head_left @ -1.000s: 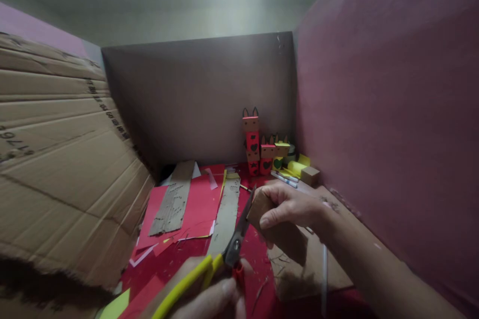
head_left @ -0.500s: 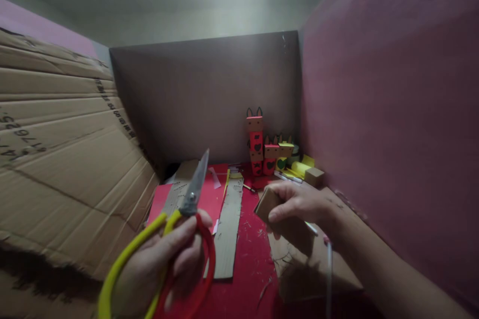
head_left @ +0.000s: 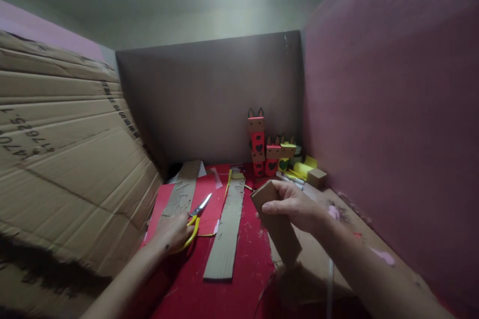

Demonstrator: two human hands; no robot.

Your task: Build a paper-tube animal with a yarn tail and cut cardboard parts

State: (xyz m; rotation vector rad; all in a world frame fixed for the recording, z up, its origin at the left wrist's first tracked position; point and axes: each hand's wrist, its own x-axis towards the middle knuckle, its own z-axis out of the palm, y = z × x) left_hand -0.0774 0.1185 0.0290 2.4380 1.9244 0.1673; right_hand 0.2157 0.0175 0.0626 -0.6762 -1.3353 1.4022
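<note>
My left hand [head_left: 172,231] is low over the left of the red tabletop, its fingers closed round one handle of the scissors [head_left: 195,223]. The yellow handle shows, and the blades point away to the upper right over red paper [head_left: 208,214]. In my right hand [head_left: 295,205] is a folded brown cardboard piece [head_left: 279,232], pinched near its upper end with the thumb on the near face. It hangs at a tilt above a cardboard sheet [head_left: 322,269]. A long cardboard strip [head_left: 227,239] lies between my hands.
Red and yellow paper figures with cardboard heads [head_left: 258,147] stand at the back, some stacked. By them are a yellow paper roll [head_left: 301,169] and a small cardboard box [head_left: 316,178]. A large cardboard panel [head_left: 67,149] leans at the left; a pink wall [head_left: 389,124] rises at right.
My left hand has carried the scissors away from me and down toward the tabletop. The cardboard piece in my right hand has turned more upright.
</note>
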